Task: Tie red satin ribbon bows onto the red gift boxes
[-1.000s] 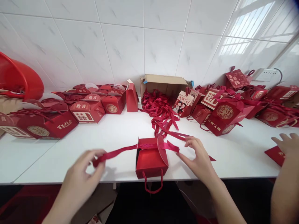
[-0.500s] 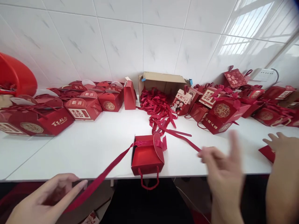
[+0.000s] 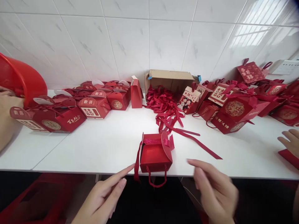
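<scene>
A small red gift box [image 3: 155, 155] stands at the table's front edge, with a twisted cord handle [image 3: 157, 185] hanging over it. A red ribbon [image 3: 137, 155] runs across its top through the side flaps, its long end drooping down the left side. My left hand [image 3: 102, 197] is open, index fingertip at or just beside that hanging end; whether they touch I cannot tell. To the right of the box, my right hand [image 3: 215, 189] is open and holds nothing, index finger stretched toward the box. A loose ribbon [image 3: 198, 143] lies on the table beyond it.
Ribbons [image 3: 161, 99] spill from a cardboard carton [image 3: 173, 74] at the back. Finished-looking red boxes [image 3: 235, 109] are piled right, others [image 3: 63, 118] left beside a red tub [image 3: 25, 77]. Other people's hands show at far left [image 3: 9, 118] and far right [image 3: 291, 141].
My left hand has let go of the box's ribbon, which now hangs down, and has come closer to the box. My right hand has released the loose ribbon onto the table. The view has shifted left.
</scene>
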### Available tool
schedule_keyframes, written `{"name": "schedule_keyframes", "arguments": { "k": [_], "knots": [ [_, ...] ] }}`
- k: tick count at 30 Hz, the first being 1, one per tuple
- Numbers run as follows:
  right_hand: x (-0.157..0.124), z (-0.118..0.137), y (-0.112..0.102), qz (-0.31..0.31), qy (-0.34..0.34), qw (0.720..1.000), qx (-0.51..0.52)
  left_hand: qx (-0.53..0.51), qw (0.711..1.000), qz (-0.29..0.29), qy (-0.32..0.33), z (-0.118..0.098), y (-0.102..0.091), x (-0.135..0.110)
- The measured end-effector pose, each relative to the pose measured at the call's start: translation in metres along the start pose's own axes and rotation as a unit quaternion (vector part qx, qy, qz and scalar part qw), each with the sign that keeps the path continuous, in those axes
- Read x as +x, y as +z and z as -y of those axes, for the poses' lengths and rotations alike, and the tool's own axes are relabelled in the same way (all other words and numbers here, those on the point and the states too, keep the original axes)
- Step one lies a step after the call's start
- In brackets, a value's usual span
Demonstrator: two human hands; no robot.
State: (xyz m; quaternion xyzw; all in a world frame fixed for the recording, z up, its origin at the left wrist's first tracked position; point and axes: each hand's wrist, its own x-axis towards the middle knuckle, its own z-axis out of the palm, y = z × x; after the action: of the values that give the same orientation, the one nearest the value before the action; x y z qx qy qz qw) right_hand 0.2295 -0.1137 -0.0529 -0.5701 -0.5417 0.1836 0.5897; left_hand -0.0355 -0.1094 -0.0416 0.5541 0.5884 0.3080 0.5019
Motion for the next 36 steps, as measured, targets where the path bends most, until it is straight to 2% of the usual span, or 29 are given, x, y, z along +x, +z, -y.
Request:
{"name": "schedule_keyframes", "arguments": {
  "k": [3, 6, 10, 12, 14, 16, 18, 20, 23, 26, 28, 31, 34, 36],
  "knots": [
    [0.004, 0.007, 0.009, 0.097, 0.063, 0.993, 0.006, 0.011, 1.000, 0.010, 0.004, 0.000, 0.007, 0.007],
    [0.011, 0.004, 0.013, 0.223, 0.124, 0.967, -0.022, 0.040, 0.999, 0.029, 0.009, 0.000, 0.011, 0.009],
    [0.018, -0.003, 0.010, 0.323, 0.159, 0.927, -0.102, 0.105, 0.993, 0.046, 0.004, -0.003, 0.007, 0.017],
    [0.021, -0.005, 0.008, 0.350, 0.173, 0.912, -0.126, 0.105, 0.994, 0.014, 0.014, -0.006, 0.005, 0.022],
    [0.024, -0.006, 0.006, 0.358, 0.183, 0.907, -0.128, 0.061, 0.996, -0.051, 0.035, -0.010, 0.006, 0.027],
    [0.025, -0.005, 0.008, 0.351, 0.196, 0.911, -0.097, -0.020, 0.990, -0.126, 0.057, -0.015, 0.009, 0.030],
    [0.025, -0.004, 0.012, 0.336, 0.214, 0.917, -0.037, -0.099, 0.978, -0.173, 0.068, -0.018, 0.015, 0.032],
    [0.023, -0.005, 0.019, 0.294, 0.232, 0.927, 0.022, -0.165, 0.967, -0.184, 0.066, -0.019, 0.020, 0.034],
    [0.021, -0.008, 0.030, 0.176, 0.243, 0.952, 0.062, -0.252, 0.948, -0.175, 0.082, -0.017, 0.027, 0.040],
    [0.023, -0.016, 0.036, 0.068, 0.216, 0.971, 0.080, -0.246, 0.933, -0.228, 0.129, -0.018, 0.033, 0.049],
    [0.025, -0.022, 0.038, 0.032, 0.201, 0.973, 0.113, -0.210, 0.929, -0.266, 0.146, -0.023, 0.037, 0.054],
    [0.027, -0.023, 0.042, 0.006, 0.218, 0.948, 0.233, -0.257, 0.922, -0.249, 0.150, -0.035, 0.043, 0.059],
    [0.029, -0.012, 0.049, 0.016, 0.223, 0.886, 0.406, -0.393, 0.895, -0.165, 0.131, -0.044, 0.045, 0.062],
    [0.031, -0.002, 0.052, 0.030, 0.212, 0.848, 0.484, -0.466, 0.869, -0.126, 0.107, -0.047, 0.044, 0.065]
  ]
}}
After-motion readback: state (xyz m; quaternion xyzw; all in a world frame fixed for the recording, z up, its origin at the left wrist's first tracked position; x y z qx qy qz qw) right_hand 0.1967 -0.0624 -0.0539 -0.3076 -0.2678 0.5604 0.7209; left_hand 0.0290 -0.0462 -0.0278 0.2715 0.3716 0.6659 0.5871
